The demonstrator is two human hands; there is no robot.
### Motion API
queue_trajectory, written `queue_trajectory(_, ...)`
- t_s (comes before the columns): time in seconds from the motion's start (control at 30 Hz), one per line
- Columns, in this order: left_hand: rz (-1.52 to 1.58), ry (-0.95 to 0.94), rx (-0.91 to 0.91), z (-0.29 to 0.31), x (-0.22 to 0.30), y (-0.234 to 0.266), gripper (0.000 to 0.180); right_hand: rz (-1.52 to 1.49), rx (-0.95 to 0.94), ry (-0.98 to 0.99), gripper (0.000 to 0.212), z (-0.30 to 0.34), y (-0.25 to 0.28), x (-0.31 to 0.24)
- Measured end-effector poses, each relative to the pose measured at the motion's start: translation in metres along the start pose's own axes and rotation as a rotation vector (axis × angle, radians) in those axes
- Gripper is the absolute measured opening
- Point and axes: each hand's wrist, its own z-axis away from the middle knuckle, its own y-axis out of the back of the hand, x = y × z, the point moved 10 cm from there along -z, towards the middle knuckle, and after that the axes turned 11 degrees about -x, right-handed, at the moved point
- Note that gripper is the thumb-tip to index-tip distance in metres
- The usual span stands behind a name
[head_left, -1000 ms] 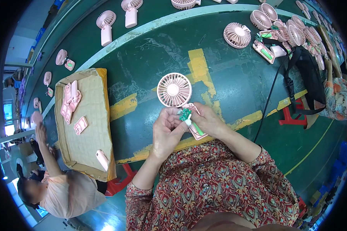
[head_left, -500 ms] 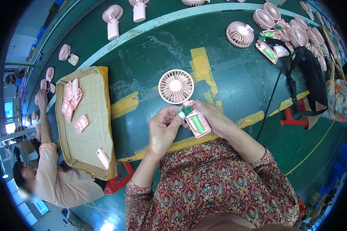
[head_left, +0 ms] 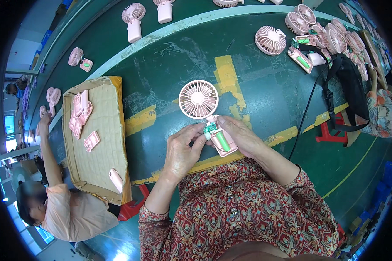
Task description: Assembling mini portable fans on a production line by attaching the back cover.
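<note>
A pink handheld fan [head_left: 198,99] lies in front of me, its round grille pointing away from me. Its handle housing [head_left: 228,152] is uncovered, showing a green cylindrical battery [head_left: 222,141] and a small green circuit board [head_left: 210,128]. My right hand [head_left: 244,138] holds the handle from the right, with the thumb near the neck. From the left, my left hand [head_left: 181,149] is closed, thumb and fingers pinching at a small whitish part [head_left: 207,136] by the circuit board. The fingertips partly hide what they grip.
A cardboard tray [head_left: 123,143] with several pink plastic shells stands to my left. Pink fans [head_left: 133,19] stand on the green belt beyond. At the right are piled fans [head_left: 335,41], a black bag [head_left: 352,87] and a dark cord [head_left: 307,115]. A co-worker's arm [head_left: 50,152] reaches at far left.
The circuit board shows more plainly above the battery, and my left fingers have shifted slightly. Fans on the far belt have moved right. The co-worker's hand has drawn back slightly.
</note>
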Motion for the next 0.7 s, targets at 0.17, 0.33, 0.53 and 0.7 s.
queue_trajectory(0.17, -0.423, -0.226, 0.100, 0.008, 0.016, 0.001, 0.013, 0.013, -0.008, -0.012, 0.049, 0.000, -0.004, -0.002)
queue_trajectory(0.33, -0.519, -0.292, 0.141, 0.011, 0.019, -0.005, 0.015, 0.008, 0.007, -0.021, 0.050, 0.001, -0.002, 0.000)
queue_trajectory(0.53, -0.504, -0.369, 0.167, 0.012, 0.019, -0.007, 0.020, -0.010, 0.018, -0.024, 0.049, 0.001, 0.000, 0.001)
queue_trajectory(0.7, -0.543, -0.445, 0.189, 0.013, 0.021, -0.009, 0.022, -0.025, -0.024, -0.010, 0.047, -0.001, -0.003, -0.002)
